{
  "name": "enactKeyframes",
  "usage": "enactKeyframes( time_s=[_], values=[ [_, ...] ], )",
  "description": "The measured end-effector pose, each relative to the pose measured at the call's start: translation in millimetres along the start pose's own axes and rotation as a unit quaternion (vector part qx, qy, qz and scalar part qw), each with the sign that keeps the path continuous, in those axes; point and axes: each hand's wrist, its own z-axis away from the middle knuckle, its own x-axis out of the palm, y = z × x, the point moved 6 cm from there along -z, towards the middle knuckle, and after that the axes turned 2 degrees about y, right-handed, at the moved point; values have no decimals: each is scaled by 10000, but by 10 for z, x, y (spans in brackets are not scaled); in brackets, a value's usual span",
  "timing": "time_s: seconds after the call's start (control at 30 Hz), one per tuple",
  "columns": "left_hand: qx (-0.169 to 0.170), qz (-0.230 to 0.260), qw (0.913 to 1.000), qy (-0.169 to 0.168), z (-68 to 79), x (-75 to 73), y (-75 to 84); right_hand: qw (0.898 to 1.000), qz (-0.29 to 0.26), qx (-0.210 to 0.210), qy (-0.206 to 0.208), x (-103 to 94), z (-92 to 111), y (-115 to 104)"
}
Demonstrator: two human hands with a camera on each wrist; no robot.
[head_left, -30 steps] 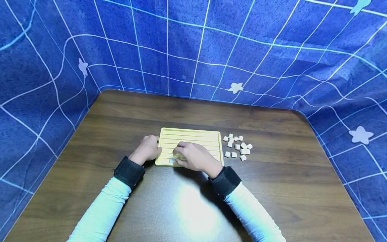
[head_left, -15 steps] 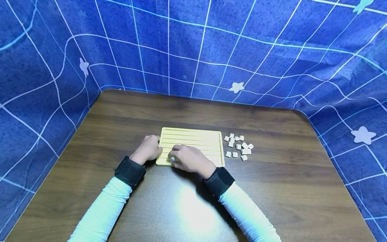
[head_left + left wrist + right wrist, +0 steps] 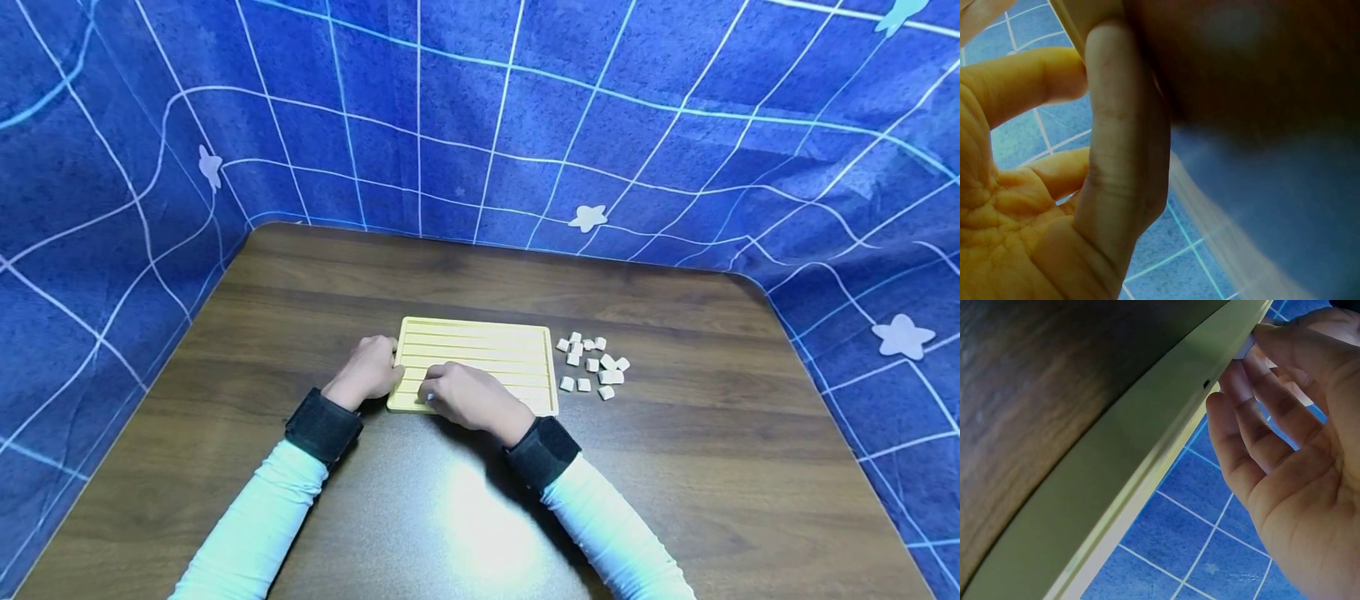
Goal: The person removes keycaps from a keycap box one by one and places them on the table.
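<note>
A yellow ridged tray [image 3: 480, 342] lies on the table in the head view, its raised strips running side to side. At its left edge, my left hand [image 3: 366, 367] grips the rim between thumb and fingers; the left wrist view catches a corner of the tray [image 3: 1082, 15] by the fingertips. Over the tray's near left part is my right hand [image 3: 474, 398], fingers bent downward. It pinches a small white cube [image 3: 1245, 349], which shows between thumb and fingers at the tray's near side in the right wrist view. The hand covers most of this cube from above.
Several small white cubes [image 3: 592, 365] lie scattered on the wooden table [image 3: 712, 433] just right of the tray. A blue cloth [image 3: 465, 125] with white lines hangs around the table's back and sides. Black bands [image 3: 322, 423] wrap both wrists.
My right hand has shifted left and slightly nearer over the tray, then stayed almost still over the last half second. The left hand holds the same place at the tray's edge.
</note>
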Motion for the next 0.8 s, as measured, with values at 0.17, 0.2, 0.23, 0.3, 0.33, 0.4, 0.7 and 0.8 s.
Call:
enactKeyframes(
  time_s=[0.17,0.2,0.23,0.3,0.33,0.4,0.7,0.8],
  values=[
    [67,-1,9999,81,2,0,7,10000,52,14,44,9,3,1],
    [65,2,10000,74,2,3,7,10000,75,20,51,9,3,-1],
    [51,-6,10000,65,3,5,4,9999,99,20,50,10,3,-2],
    [40,-17,10000,38,2,11,1,9999,110,44,50,2,0,-4],
    [53,-20,10000,25,2,11,3,9999,116,50,48,-2,-3,-6],
    [55,-24,10000,30,-1,12,2,9999,109,71,54,-12,-7,-8],
    [15,-12,10000,23,0,21,-2,10000,-4,82,-45,-8,-9,1],
    [10,-33,10000,0,-8,24,-7,10000,13,63,-69,2,-15,7]
  ],
)
